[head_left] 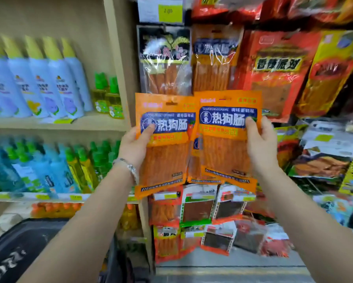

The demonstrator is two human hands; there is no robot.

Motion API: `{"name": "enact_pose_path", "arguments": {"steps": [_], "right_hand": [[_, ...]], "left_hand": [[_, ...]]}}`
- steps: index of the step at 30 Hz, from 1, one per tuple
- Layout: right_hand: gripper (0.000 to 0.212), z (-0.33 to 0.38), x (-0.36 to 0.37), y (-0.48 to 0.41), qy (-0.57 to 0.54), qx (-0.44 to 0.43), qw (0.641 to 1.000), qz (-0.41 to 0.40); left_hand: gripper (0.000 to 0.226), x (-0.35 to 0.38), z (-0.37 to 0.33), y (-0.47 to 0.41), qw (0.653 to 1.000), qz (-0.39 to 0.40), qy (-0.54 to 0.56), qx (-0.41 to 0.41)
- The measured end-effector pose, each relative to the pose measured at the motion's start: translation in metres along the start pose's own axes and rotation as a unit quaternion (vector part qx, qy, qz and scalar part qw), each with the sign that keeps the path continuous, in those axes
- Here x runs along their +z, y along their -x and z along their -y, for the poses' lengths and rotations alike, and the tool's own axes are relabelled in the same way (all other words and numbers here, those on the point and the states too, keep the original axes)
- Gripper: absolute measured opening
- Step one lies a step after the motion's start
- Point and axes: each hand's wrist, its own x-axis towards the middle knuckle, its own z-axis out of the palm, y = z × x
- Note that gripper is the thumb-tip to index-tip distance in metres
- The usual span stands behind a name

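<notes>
Here, at far left, spray bottles [55,78] fill the shelves. The left hand [133,144] grasps the left packet [163,158], thumb on its label. The right packet [224,152] is gripped likewise by the right hand [260,144]. Both are held upright, side by side, before matching hanging packets [214,64], probably for comparison.

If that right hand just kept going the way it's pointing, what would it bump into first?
Probably the red packet hanging just above and behind it. The right hand points up and forward, gripping an orange packet, so that packet's top edge would likely touch first. Depth is hard to judge here.
</notes>
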Motion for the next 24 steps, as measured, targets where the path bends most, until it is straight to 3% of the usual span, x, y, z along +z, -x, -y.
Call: {"name": "enact_pose_path", "arguments": {"steps": [7,14,24], "right_hand": [[0.025,0.044,0.013,-0.096,-0.153,0.060,0.986,-0.038],[0.022,0.059,0.033,-0.171,-0.247,0.097,0.964,-0.032],[0.018,0.049,0.051,-0.200,-0.204,0.081,0.975,-0.038]], "left_hand": [[0.015,0.035,-0.056,-0.057,0.995,-0.010,0.077,0.060],[0.017,0.064,-0.086,-0.094,0.990,0.041,0.078,0.112],[0.016,0.084,-0.084,-0.124,0.984,0.098,0.082,0.125]]}}
